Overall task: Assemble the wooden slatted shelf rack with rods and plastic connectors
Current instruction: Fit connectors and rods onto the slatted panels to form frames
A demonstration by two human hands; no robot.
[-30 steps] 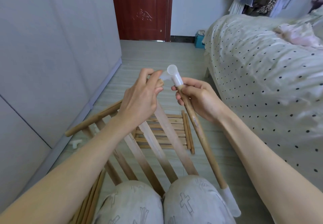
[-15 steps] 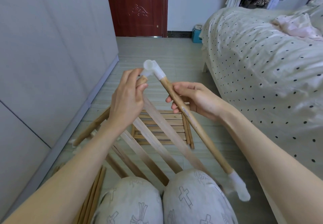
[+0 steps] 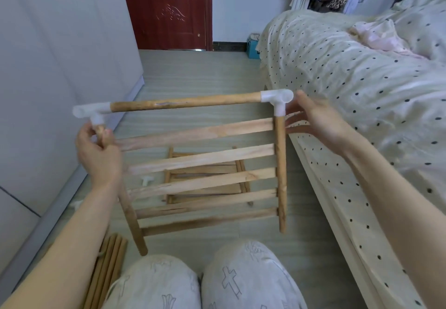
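A bed with a dotted cover fills the right side of the room, and a dark red door stands at the far end of the pale floor.

A slatted shelf panel is held in the air above the knees, its face turned toward the camera. Its slats run left to right, and its two side rods run roughly up and down; the left side rod leans so that its lower end sits further right, while the right side rod hangs close to vertical. Across the top, a wooden rod lies nearly level, its long axis left to right and its right end slightly higher. It is joined at each end by a white plastic connector: the left connector sits on top of the left side rod, and the right connector caps the right side rod.

The left hand is wrapped around the top of the left side rod just under the left connector, fingers curled on the wood. The right hand is held just beside the right connector with fingers spread and straight; whether the fingertips touch the plastic cannot be told.

A second slatted panel lies flat on the floor behind the held one. A bundle of spare rods rests on the floor beside the left knee, pointing away from the person. A loose white connector lies on the floor near the left forearm.
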